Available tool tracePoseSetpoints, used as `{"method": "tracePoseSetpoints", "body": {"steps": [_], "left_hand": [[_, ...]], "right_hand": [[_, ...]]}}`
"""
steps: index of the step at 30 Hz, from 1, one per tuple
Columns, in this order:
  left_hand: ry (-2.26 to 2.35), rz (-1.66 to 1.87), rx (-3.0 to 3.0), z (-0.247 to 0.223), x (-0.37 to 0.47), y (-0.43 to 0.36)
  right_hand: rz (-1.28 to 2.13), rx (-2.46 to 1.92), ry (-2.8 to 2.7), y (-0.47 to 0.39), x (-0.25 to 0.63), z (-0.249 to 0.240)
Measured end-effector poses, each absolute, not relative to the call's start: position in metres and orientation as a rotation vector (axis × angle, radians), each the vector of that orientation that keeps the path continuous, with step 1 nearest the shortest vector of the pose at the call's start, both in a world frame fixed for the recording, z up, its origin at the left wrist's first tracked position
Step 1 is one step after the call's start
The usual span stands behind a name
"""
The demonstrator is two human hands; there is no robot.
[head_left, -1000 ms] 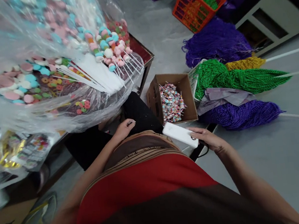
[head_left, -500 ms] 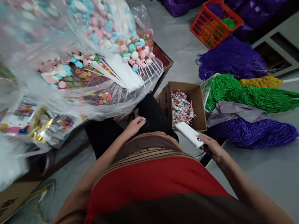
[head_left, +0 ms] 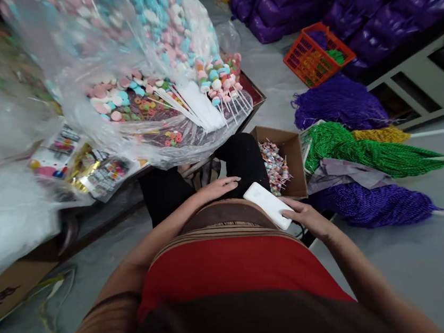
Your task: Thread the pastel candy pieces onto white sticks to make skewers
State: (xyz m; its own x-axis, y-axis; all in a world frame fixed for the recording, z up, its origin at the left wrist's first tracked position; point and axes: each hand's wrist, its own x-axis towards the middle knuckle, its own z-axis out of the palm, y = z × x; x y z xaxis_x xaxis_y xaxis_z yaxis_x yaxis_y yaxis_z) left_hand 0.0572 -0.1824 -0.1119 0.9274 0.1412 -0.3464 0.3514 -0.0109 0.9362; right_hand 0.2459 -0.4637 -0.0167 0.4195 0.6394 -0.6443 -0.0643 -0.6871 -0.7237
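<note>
Right hand (head_left: 308, 218): grip pinching white slab (head_left: 267, 205), thumb on top, just beside cardboard box (head_left: 297, 171) on its near side. Left hand (head_left: 221, 188): grip loosely open, fingers out, nothing seen in it, left of box by the lap. Strung candy sticks (head_left: 216, 79), beyond box to the left, look made up; wrapped candies (head_left: 276, 165) sit inside box. Farther left, loose sweets (head_left: 118, 98) and bare sticks (head_left: 179, 107) look unassembled. Left palm, slab's underside hidden; box depth unclear; plastic blurs sweets.

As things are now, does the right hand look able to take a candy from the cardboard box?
Probably not: the right hand holds a white device, though the cardboard box stands open close by.
</note>
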Motion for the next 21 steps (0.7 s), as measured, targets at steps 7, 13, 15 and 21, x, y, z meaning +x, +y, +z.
{"method": "tracePoseSetpoints", "body": {"steps": [7, 13, 15, 21], "left_hand": [[0.295, -0.18, 1.641, -0.102, 0.068, -0.191], [0.156, -0.249, 1.651, -0.076, 0.075, -0.196], [0.146, -0.291, 1.65, -0.07, 0.076, -0.196], [0.188, -0.339, 1.645, -0.067, 0.078, -0.198]], "right_hand": [[1.337, -1.974, -0.456, -0.476, 0.253, -0.014], [1.409, -1.988, -0.522, -0.483, 0.247, -0.005], [1.414, -1.989, -0.56, -0.478, 0.243, -0.003], [1.379, -2.02, -0.62, -0.462, 0.241, 0.001]]}}
